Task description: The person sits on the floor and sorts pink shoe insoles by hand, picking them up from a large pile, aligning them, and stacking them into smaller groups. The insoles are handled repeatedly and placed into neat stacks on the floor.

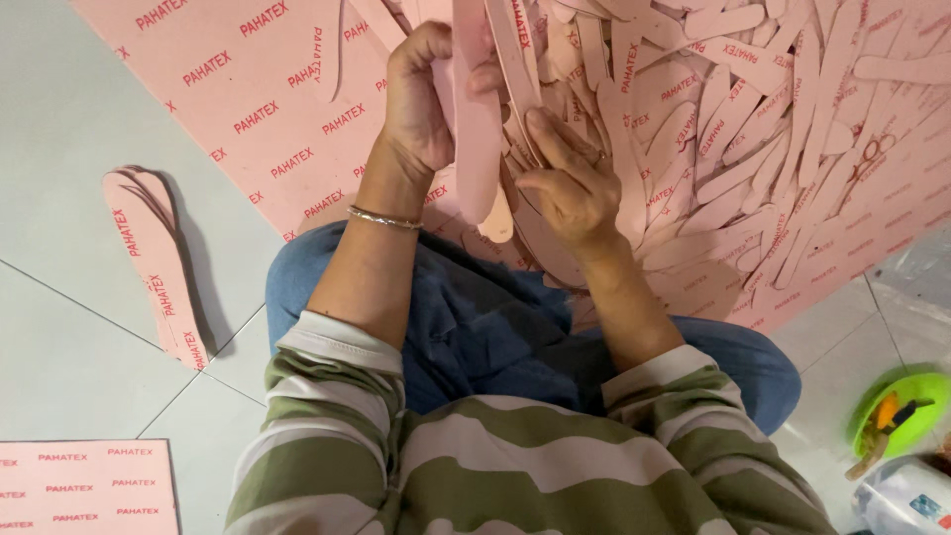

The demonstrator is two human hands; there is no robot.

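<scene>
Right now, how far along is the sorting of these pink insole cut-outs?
Done, by the look of it: a small stack of pink insoles lies set aside on the floor tiles. In hand: the left hand holds several upright insole pieces in its grip, and the right hand reaches into the loose pile. Left: that pile looks large and unsorted.

Insole blanks [475, 129]: pink, matt board or foam, smooth, printed red. Backing sheet [248, 99]: same matt pink stock. Floor tiles [69, 327]: pale, smooth, faint sheen. Bangle [384, 219]: thin shiny metal. Jeans [475, 327]: blue denim cloth. Striped top [515, 456]: soft knit cloth. Bowl [916, 396]: glossy green plastic.
</scene>
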